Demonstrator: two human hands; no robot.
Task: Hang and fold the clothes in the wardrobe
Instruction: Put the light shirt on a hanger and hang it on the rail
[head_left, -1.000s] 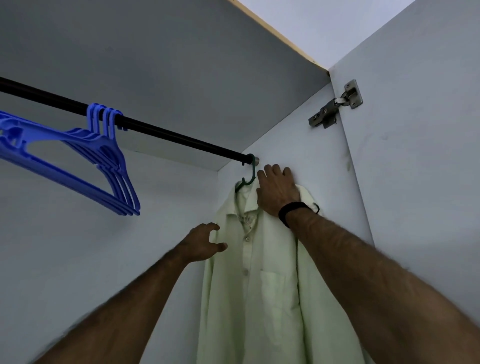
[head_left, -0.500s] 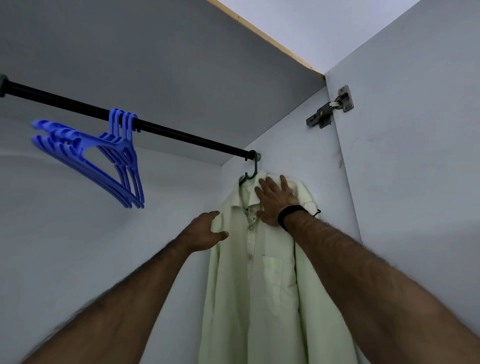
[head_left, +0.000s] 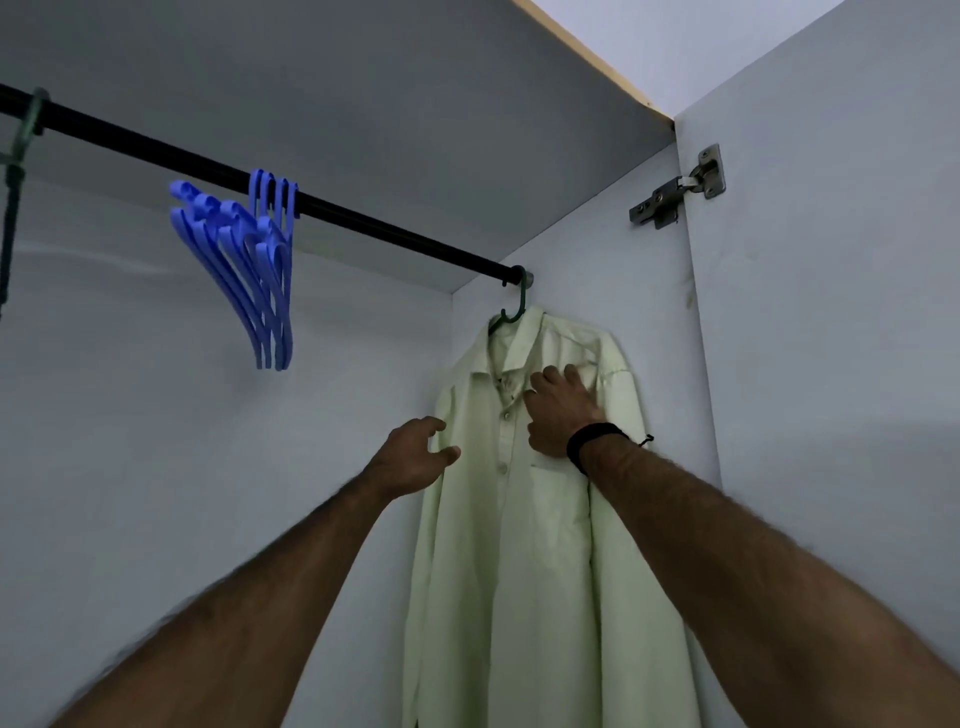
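Two hands at hung shirt (head_left: 524, 545), right hand (head_left: 558, 413) flat on collar, left hand (head_left: 415, 457) loosely curled, empty.

Pale green shirt (head_left: 540, 545); blue hangers (head_left: 249, 270); black rail (head_left: 363, 221).

- I'm looking up into the inside of a pale grey laminate wardrobe (head_left: 218, 509), so this reads as a home, most likely a bedroom closet.
- A black metal hanging rail (head_left: 363, 218) runs across under the top panel to the side wall.
- A bunch of bright blue plastic hangers (head_left: 249, 270) hangs bare on that rail.
- A pale green button-up shirt (head_left: 524, 545) hangs from a dark green plastic hanger hook (head_left: 514, 304) at the rail's end, beside the wall.
- A silver metal cabinet hinge (head_left: 675, 192) joins the side panel to the open white wardrobe door (head_left: 831, 338).
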